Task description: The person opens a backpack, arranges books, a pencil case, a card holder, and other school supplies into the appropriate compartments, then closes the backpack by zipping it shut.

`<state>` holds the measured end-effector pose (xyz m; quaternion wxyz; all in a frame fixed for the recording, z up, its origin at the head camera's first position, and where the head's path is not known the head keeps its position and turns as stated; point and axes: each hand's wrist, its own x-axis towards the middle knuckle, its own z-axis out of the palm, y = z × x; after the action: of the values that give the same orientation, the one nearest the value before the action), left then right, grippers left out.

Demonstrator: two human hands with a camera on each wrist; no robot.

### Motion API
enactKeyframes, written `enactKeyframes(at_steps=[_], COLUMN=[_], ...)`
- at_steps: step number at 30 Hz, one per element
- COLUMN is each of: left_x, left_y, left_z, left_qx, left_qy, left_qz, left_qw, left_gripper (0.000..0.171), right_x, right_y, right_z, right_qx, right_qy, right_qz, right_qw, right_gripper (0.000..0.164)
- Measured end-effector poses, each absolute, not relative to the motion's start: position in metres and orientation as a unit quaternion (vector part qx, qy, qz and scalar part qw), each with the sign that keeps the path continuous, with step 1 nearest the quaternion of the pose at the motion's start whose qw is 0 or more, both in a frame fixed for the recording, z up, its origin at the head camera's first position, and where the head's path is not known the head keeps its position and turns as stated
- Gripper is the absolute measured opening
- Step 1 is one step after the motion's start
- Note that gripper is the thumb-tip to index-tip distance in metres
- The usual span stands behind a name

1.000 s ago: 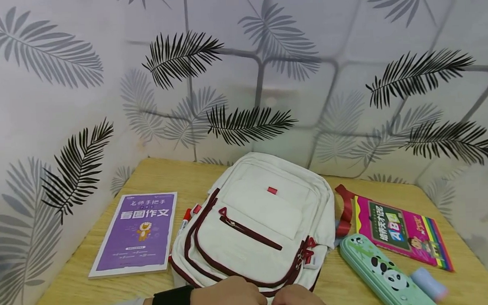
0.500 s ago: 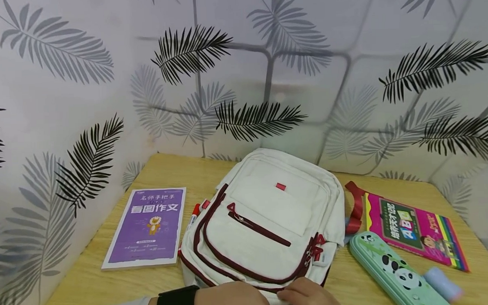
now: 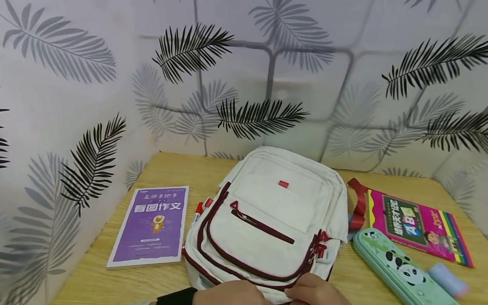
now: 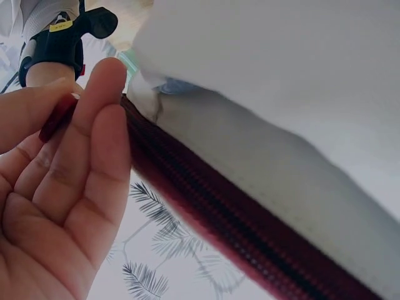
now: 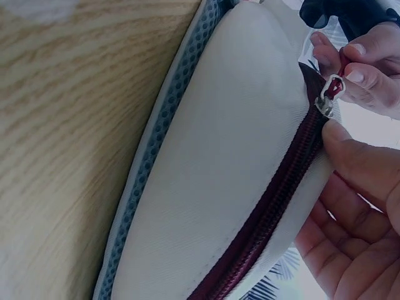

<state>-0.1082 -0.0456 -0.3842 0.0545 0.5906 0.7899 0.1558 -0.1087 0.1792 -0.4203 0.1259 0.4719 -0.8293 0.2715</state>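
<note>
A white backpack [image 3: 266, 214] with dark red zips lies on the wooden table. My left hand [image 3: 232, 298], with a black band at its wrist, is at the bag's near edge. In the left wrist view, thumb and fingers of the left hand [image 4: 69, 169] pinch a dark red zip pull [image 4: 59, 117]. Its metal slider [image 5: 325, 105] sits on the dark red zip [image 5: 269, 219] in the right wrist view. Just below the slider, my right hand [image 5: 359, 219] grips the bag's fabric beside the zip, thumb on top and fingers behind. The pull's tip is partly hidden by fingers.
A purple book [image 3: 149, 227] lies left of the bag. To the right are a pink workbook [image 3: 420, 227], a green panda pencil case [image 3: 405, 268] and a small pale blue object [image 3: 448, 280]. A red marker [image 3: 197, 210] stands in the side pocket. A leaf-patterned wall [image 3: 241, 72] rises behind.
The head view has shifted, so the whole scene sits slightly further right. My right hand has moved a little right from the left hand, and the metal slider shows between them.
</note>
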Motion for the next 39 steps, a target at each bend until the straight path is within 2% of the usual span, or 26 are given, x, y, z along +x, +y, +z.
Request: enactKeyframes(at_steps=[4, 7, 10, 11, 16, 25, 39], left_x=[-0.107, -0.107, -0.108, -0.108, -0.109, -0.114, -0.114], left_y=[-0.047, -0.047, -0.047, -0.047, -0.052, -0.069, -0.092], left_z=[-0.385, -0.384, -0.383, -0.383, -0.383, -0.386, -0.388], left_qx=[0.544, 0.506, 0.478, 0.472, 0.468, 0.473, 0.412], left_qy=[0.821, 0.844, 0.859, 0.861, 0.862, 0.859, 0.882], left_qz=[0.156, 0.155, 0.153, 0.156, 0.165, 0.173, 0.207], left_qw=[0.072, 0.092, 0.103, 0.108, 0.108, 0.093, 0.096], left_gripper=[0.008, 0.005, 0.006, 0.006, 0.005, 0.007, 0.006], right_x=[-0.108, -0.109, -0.111, -0.112, -0.113, -0.111, -0.104], right_y=[0.179, 0.180, 0.181, 0.181, 0.181, 0.177, 0.177], right_z=[-0.420, -0.422, -0.425, -0.425, -0.427, -0.426, -0.422], right_qx=[0.465, 0.475, 0.484, 0.487, 0.497, 0.472, 0.436], right_qy=[-0.831, -0.820, -0.807, -0.804, -0.789, -0.802, -0.824], right_qz=[0.281, 0.283, 0.282, 0.282, 0.276, 0.232, 0.236], right_qw=[0.118, 0.152, 0.184, 0.193, 0.231, 0.285, 0.274], right_gripper=[0.017, 0.016, 0.005, 0.006, 0.032, 0.038, 0.037])
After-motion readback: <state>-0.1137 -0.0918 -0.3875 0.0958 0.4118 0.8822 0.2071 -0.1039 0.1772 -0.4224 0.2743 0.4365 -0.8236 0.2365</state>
